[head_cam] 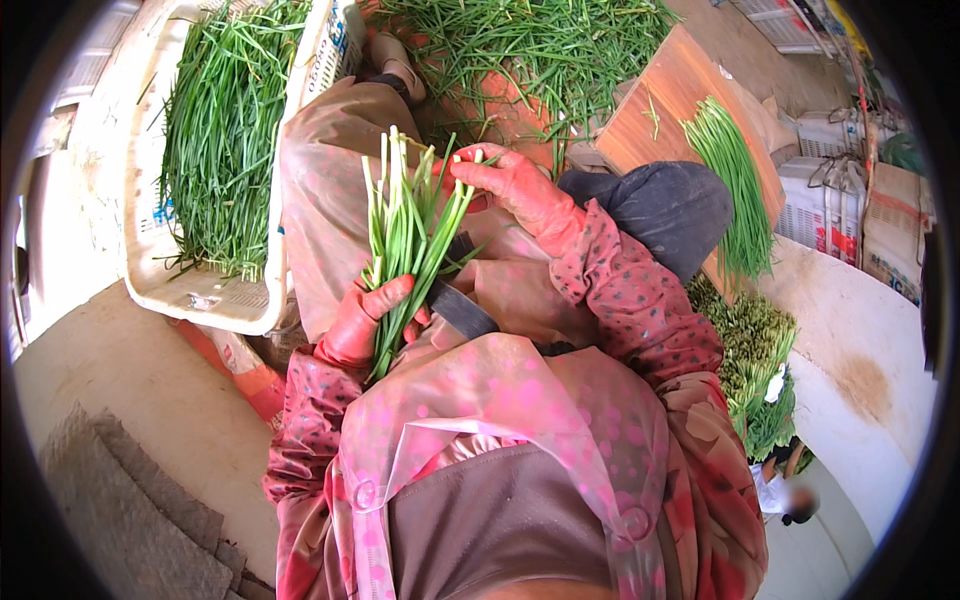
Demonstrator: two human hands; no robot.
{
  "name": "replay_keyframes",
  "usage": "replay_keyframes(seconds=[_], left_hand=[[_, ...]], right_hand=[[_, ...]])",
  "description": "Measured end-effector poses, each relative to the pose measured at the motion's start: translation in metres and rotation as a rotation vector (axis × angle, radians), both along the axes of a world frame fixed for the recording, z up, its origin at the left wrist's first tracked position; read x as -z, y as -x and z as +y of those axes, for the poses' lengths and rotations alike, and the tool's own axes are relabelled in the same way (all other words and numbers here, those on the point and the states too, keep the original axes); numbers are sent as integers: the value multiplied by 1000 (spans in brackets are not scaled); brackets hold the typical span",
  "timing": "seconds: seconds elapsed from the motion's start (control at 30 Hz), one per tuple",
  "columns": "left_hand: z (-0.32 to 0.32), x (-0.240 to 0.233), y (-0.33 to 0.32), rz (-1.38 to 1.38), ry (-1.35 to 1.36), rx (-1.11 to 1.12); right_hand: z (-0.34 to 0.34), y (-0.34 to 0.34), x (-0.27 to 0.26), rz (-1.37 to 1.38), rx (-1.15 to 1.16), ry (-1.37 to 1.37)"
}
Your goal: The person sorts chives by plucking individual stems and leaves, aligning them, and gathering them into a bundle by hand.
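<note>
In a red rubber glove, my left hand (pixel 371 311) grips a small bunch of green garlic chives (pixel 405 232) by its lower part, the pale cut ends pointing up and away from me. My right hand (pixel 502 180), gloved the same way, has thumb and fingertips pinched on a stalk at the bunch's upper right. Left of my knee, a white plastic crate (pixel 202 315) holds a thick layer of chives (pixel 225 142). Over at the right, a neat bundle of chives (pixel 731 187) lies across a wooden board (pixel 637 135).
Loose chives (pixel 525 37) are heaped on the floor ahead. Stacked chive bundles (pixel 757 337) stand at the right, beside a pale curved surface (pixel 840 337). White crates (pixel 817 195) are piled farther right. Another person (pixel 784 495) is at the lower right. Grey matting (pixel 135 510) lies lower left.
</note>
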State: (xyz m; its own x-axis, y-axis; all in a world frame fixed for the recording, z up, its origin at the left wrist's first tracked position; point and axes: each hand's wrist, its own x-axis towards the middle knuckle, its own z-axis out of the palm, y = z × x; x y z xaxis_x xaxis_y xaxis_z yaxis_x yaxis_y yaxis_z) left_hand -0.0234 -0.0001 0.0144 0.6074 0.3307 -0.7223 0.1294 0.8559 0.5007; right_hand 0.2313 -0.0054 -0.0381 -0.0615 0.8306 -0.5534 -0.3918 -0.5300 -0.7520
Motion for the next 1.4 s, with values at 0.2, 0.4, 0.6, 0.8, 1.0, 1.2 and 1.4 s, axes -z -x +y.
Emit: replay_keyframes(seconds=[0.2,0.4,0.6,0.8,1.0,1.2,1.4], left_hand=[[3,-16,-10,-31,25,-19],[9,-16,-22,83,-105,42],[7,-6,-16,84,-27,-16],[6,0,-22,50,-16,48],[11,-10,-16,-57,-1,94],[9,-9,-13,-59,-22,99],[11,-3,-4,-89,-16,-2]], right_hand=[[15,17,-11,-74,20,-68],[15,-25,-1,-287,395,-95],[16,-82,-56,-460,187,-191],[0,34,-44,-1202,-393,-1128],[21,14,-49,-1502,-595,-1123],[61,-47,-43,-1593,-404,-1115],[27,-74,-46,-776,-75,-89]])
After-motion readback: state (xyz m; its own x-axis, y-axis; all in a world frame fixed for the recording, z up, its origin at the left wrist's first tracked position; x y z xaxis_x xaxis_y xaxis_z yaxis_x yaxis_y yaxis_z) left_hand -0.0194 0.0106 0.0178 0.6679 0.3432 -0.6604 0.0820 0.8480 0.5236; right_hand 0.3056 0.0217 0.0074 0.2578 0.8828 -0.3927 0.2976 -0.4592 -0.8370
